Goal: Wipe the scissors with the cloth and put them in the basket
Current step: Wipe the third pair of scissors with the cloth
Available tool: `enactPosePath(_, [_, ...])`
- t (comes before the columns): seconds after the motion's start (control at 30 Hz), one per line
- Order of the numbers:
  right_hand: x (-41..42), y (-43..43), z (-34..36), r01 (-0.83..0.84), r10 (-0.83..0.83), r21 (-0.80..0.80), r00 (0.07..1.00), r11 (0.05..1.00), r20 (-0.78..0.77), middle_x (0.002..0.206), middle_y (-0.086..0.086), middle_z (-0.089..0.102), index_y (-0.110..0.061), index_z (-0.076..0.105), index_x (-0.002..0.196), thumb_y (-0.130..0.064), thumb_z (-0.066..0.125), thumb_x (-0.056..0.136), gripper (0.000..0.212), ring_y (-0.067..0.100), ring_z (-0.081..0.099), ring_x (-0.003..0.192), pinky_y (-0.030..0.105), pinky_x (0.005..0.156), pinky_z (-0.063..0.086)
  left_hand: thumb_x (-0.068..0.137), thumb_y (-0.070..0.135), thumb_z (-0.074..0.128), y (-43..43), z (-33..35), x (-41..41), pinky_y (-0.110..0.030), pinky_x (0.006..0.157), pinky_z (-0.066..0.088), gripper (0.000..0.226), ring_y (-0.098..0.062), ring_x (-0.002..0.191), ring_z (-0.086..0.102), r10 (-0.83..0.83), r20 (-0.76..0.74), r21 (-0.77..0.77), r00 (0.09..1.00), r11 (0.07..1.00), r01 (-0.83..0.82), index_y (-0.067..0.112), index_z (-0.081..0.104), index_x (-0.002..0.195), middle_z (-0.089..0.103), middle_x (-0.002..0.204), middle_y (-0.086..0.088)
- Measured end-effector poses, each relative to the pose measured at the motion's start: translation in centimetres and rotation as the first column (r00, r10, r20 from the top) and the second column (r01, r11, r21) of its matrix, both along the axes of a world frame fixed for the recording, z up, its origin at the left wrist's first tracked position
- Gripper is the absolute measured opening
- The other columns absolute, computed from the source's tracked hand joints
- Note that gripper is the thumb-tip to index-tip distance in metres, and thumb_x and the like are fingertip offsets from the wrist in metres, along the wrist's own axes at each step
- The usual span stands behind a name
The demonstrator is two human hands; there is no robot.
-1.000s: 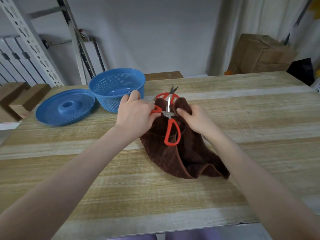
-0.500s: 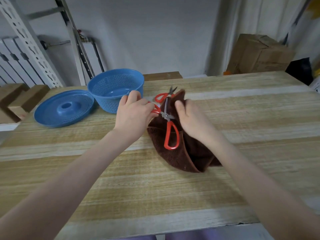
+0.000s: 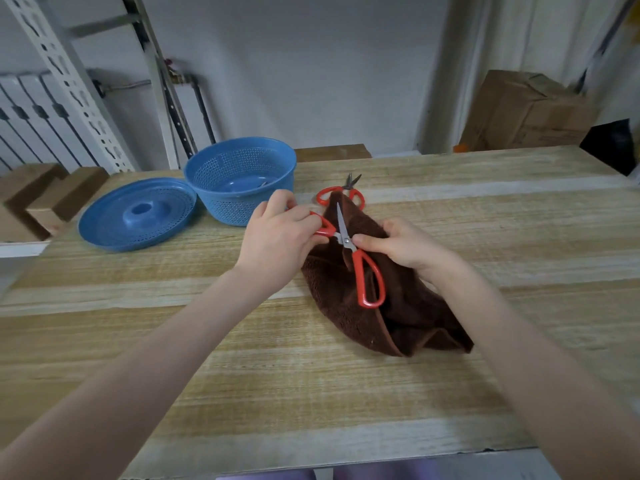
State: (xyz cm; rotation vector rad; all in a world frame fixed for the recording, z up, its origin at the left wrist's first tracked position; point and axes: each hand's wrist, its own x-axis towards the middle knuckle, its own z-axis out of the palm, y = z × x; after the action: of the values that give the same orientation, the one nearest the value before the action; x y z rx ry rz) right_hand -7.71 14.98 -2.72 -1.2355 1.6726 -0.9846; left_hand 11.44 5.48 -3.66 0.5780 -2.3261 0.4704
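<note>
The brown cloth (image 3: 408,317) lies bunched beneath both hands. The right hand (image 3: 405,247) grasps its upper fold, thumb beside the pivot of the opened scissors (image 3: 346,240). The left hand (image 3: 277,244) grips one red handle. A second pair (image 3: 350,183) lies just beyond the hands, and the blue basket (image 3: 228,209) stands beyond the left hand.

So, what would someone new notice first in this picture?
Open red-handled scissors sit in the middle of the table, one handle gripped by the left hand, while the right hand holds a brown cloth under them. A second pair lies just behind the cloth; a blue basket and lid stand far left.
</note>
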Motion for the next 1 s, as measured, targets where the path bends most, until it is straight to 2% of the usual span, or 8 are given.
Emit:
enactPosePath(0.13, [-1.3,0.5,-0.3,0.065,-0.068,0.038,0.996,0.997,0.06,0.088,0.009,0.075,-0.014,0.07,0.092,-0.025,0.069,0.087,0.013,0.026,0.072,0.084,0.035,0.082,0.057,0.087,0.043,0.049,0.0,0.1,0.0,-0.036,0.068,0.046,0.035,-0.023,0.093,0.039,0.011,-0.031,0.036,0.999,0.999,-0.01,0.016,0.066,0.073,0.057,0.069,0.006])
enactPosePath(0.23, [-2.8,1.0,0.0,0.236,-0.229,-0.009,0.951,0.972,0.207,0.094,0.009,0.073,-0.012,0.07,0.098,-0.018,0.064,0.092,0.01,0.018,0.072,0.078,0.028,0.077,0.059,0.089,0.045,0.046,-0.9,0.4,1.1,-0.038,0.069,0.046,0.039,-0.028,0.096,0.046,0.012,-0.033,0.107,0.999,0.994,-0.008,0.016,0.071,0.08,0.06,0.072,0.006])
enactPosePath(0.4, [-0.7,-0.5,1.4,0.542,-0.531,-0.265,0.839,0.797,0.12,0.099,0.002,0.068,-0.021,0.065,0.097,-0.037,0.043,0.102,0.028,0.019,0.064,0.097,0.037,0.094,0.051,0.089,0.046,0.045,-1.2,0.4,1.3,-0.041,0.07,0.047,0.04,-0.024,0.1,0.041,-0.112,0.012,0.179,0.994,0.978,0.108,0.015,0.069,0.082,0.063,0.08,0.007])
enactPosePath(0.5, [2.1,-0.2,1.7,0.3,-0.402,-0.566,0.914,0.768,-0.061,0.11,0.003,0.052,-0.03,0.061,0.1,-0.032,0.032,0.105,0.029,0.014,0.05,0.108,0.024,0.097,0.035,0.087,0.044,0.047,-1.1,0.5,0.9,-0.043,0.071,0.049,0.038,-0.024,0.101,0.039,-0.167,0.013,0.182,0.986,0.97,0.162,0.014,0.07,0.082,0.065,0.08,0.005])
enactPosePath(0.6, [2.3,-0.1,0.4,-0.168,-0.136,-0.441,0.805,0.882,-0.578,0.121,0.004,0.039,-0.017,0.061,0.116,-0.037,0.03,0.1,0.041,0.016,0.037,0.118,0.027,0.103,0.027,0.087,0.044,0.049,-1.2,0.5,0.9,-0.049,0.075,0.052,0.037,-0.026,0.103,0.04,-0.222,0.05,0.217,0.974,0.954,0.206,0.014,0.071,0.085,0.064,0.082,0.005])
enactPosePath(0.7, [1.7,-0.1,0.3,-0.28,0.01,-0.339,0.784,0.898,-0.621,0.126,0.003,0.043,-0.01,0.062,0.117,-0.029,0.038,0.094,0.038,0.018,0.036,0.124,0.031,0.108,0.026,0.089,0.045,0.049,-1.4,0.6,1.0,-0.051,0.078,0.05,0.038,-0.028,0.104,0.044,-0.233,0.083,0.256,0.969,0.945,0.205,0.014,0.069,0.085,0.063,0.084,0.007])
enactPosePath(0.83, [0.6,-0.5,1.3,-0.467,0.043,-0.233,0.508,0.853,-0.86,0.118,0.002,0.063,-0.011,0.067,0.107,-0.045,0.045,0.088,0.045,0.017,0.039,0.121,0.036,0.107,0.028,0.092,0.047,0.046,-1.5,0.9,1.0,-0.049,0.085,0.046,0.04,-0.031,0.106,0.048,-0.299,0.148,0.292,0.943,0.924,0.247,0.014,0.069,0.088,0.062,0.088,0.009])
enactPosePath(1.0, [0.6,-0.6,0.4,-0.362,0.077,-0.27,0.712,0.892,-0.698,0.095,-0.005,0.05,-0.015,0.067,0.088,-0.03,0.062,0.093,0.017,0.013,0.047,0.099,0.032,0.092,0.037,0.092,0.042,0.048,-1.4,1.2,1.0,-0.044,0.09,0.044,0.035,-0.03,0.101,0.049,-0.319,0.15,0.253,0.936,0.927,0.276,0.013,0.067,0.085,0.06,0.083,0.008])
